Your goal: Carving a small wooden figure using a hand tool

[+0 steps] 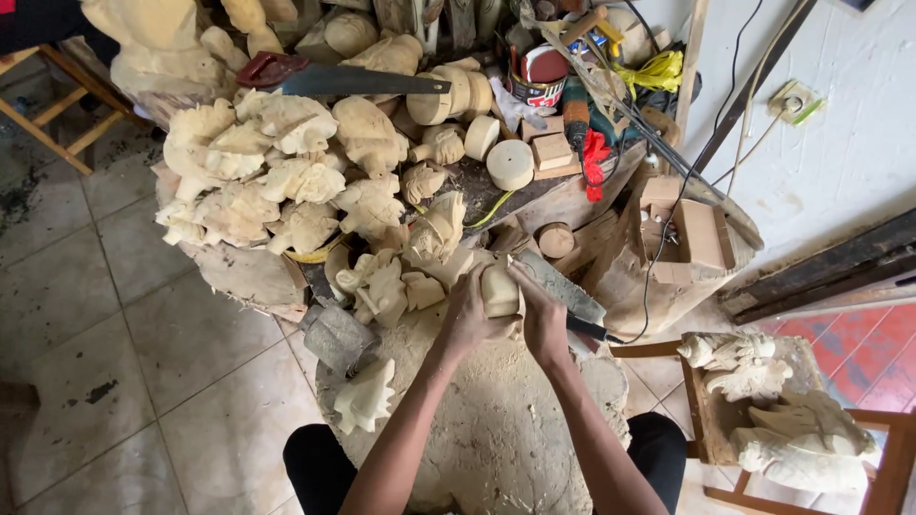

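Wood block (500,289) mostly hidden, clamped between left hand (466,315) and right hand (542,319), shape unclear

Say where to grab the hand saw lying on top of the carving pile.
By the red handle at the saw's left end, coming from above: it sits clear on the carvings, and the bare blade runs right.

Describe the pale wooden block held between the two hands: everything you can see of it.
The pale wooden block is a light cream, rough-cut chunk of unfinished wood with rounded edges. The left hand grips it from the left, the right hand from the right, covering its lower part. It sits upright over the sawdust-covered round chopping stump, just before a pile of pale carved wooden figures. Its underside is hidden.
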